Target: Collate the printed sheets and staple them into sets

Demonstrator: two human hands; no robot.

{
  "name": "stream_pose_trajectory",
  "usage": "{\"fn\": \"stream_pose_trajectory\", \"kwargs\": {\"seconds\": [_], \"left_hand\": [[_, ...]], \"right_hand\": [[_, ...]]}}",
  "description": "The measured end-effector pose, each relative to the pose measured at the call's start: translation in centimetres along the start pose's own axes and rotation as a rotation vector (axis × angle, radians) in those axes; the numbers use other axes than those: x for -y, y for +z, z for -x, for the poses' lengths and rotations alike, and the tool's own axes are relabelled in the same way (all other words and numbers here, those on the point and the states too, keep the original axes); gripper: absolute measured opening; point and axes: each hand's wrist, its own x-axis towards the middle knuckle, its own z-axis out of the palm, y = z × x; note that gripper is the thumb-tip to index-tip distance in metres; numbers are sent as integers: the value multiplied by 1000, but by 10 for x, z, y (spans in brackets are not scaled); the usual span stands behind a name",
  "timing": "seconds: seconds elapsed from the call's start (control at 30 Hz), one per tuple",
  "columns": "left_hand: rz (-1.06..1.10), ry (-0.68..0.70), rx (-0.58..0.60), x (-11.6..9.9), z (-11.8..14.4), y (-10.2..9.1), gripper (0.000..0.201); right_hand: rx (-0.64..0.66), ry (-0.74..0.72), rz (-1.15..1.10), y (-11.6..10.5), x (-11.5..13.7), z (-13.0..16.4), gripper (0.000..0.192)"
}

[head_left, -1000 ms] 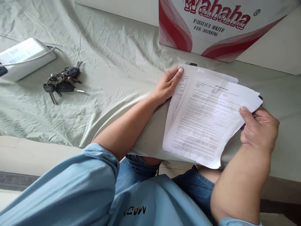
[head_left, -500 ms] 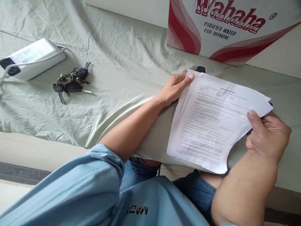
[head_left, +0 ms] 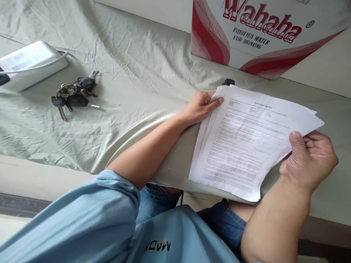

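Observation:
A stack of white printed sheets (head_left: pixel 246 142) lies tilted on the cloth-covered table (head_left: pixel 142 73), its top page headed with small text. My left hand (head_left: pixel 201 106) grips the stack's upper left corner, fingers curled over the edge. My right hand (head_left: pixel 309 159) pinches the right edge, thumb on top of the top sheet and fingers beneath. A small black object (head_left: pixel 228 82) peeks out just beyond the paper's far edge; what it is cannot be told.
A bunch of keys (head_left: pixel 72 96) lies on the wrinkled pale green cloth at the left. A white power strip (head_left: pixel 27 67) with a cable sits at the far left. A red and white water carton (head_left: pixel 260 33) stands behind the papers.
My left hand's fingers have curled from lying flat on the corner to gripping it. The sheets have been squared up slightly. The view has shifted a little.

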Motion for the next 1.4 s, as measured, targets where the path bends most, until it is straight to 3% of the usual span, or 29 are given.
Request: {"fn": "stream_pose_trajectory", "kwargs": {"seconds": [0.17,0.37,0.53,0.83,1.03,1.4], "left_hand": [[61,17,-2,-1,-1,2,71],[180,100,-13,13,-5,6,71],[231,63,-60,22,-5,7,67],[222,119,-54,9,-2,10,75],[237,70,-46,5,-1,11,73],[216,54,11,9,-9,3,63]], "right_hand": [[-6,31,79,6,2,4,29],[12,-42,62,13,-4,2,26],[-25,-62,30,15,-9,0,23],[-32,-27,-10,18,-9,1,34],[-48,-12,-21,19,-5,3,31],[-43,-95,11,12,-12,-6,30]]}}
